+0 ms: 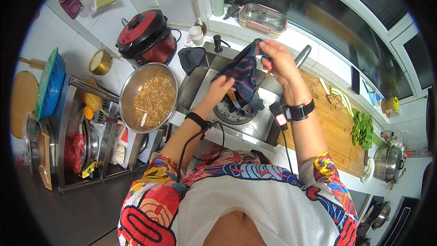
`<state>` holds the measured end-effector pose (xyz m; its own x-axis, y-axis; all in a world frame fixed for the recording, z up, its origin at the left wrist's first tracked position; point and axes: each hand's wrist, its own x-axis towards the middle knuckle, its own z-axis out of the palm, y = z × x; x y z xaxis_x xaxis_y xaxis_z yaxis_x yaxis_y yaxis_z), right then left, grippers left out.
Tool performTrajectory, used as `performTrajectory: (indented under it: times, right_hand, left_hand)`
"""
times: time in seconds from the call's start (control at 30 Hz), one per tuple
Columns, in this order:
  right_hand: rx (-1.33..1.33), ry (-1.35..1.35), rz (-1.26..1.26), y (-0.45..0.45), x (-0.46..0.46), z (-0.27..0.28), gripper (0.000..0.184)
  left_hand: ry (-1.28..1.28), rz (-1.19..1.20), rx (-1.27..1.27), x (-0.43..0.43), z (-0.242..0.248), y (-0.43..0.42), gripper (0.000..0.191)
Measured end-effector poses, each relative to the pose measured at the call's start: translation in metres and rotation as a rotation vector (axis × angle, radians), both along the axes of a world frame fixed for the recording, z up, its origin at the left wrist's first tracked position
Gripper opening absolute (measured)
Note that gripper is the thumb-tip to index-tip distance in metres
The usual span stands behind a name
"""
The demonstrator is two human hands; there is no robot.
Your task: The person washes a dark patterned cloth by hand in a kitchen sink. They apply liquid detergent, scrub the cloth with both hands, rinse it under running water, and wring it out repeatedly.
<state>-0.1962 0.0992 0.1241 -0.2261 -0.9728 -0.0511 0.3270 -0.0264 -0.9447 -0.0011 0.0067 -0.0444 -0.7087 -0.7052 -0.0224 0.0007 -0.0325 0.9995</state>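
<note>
A dark navy cloth with red stripes [246,75] is stretched between my hands above the steel sink [204,87]. My right hand [278,58] grips its upper right end, and my left hand [220,90] pinches its lower left side. Narrow bands of the fabric hang down toward a round ribbed basin [235,122] in the sink. Suds and dark fabric fill the basin; how much of that fabric belongs to the held cloth is unclear. A dark grey cloth [192,59] lies over the sink's back left corner.
Left of the sink stand a steel bowl of soaking beans or grains [155,97] and a red electric pressure cooker [145,37]. To the right, a wooden cutting board [317,119] bears greens [362,128]. Behind are the faucet [303,56] and a lidded lunch box [263,20]. Cables hang from both wrists.
</note>
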Motion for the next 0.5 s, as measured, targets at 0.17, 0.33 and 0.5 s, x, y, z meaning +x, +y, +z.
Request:
performTrajectory:
  times: [0.17, 0.33, 0.5]
  right_hand:
    - [0.201, 0.446, -0.146, -0.009, -0.027, -0.019, 0.019]
    - [0.324, 0.385, -0.001, -0.01, -0.014, -0.069, 0.022]
    - [0.323, 0.418, 0.055, -0.009, 0.024, -0.119, 0.071]
  left_hand:
    - [0.068, 0.082, 0.156, 0.018, 0.058, -0.02, 0.024]
    - [0.076, 0.205, 0.291, 0.001, 0.07, -0.004, 0.022]
    - [0.088, -0.02, 0.252, -0.019, 0.052, 0.032, 0.034]
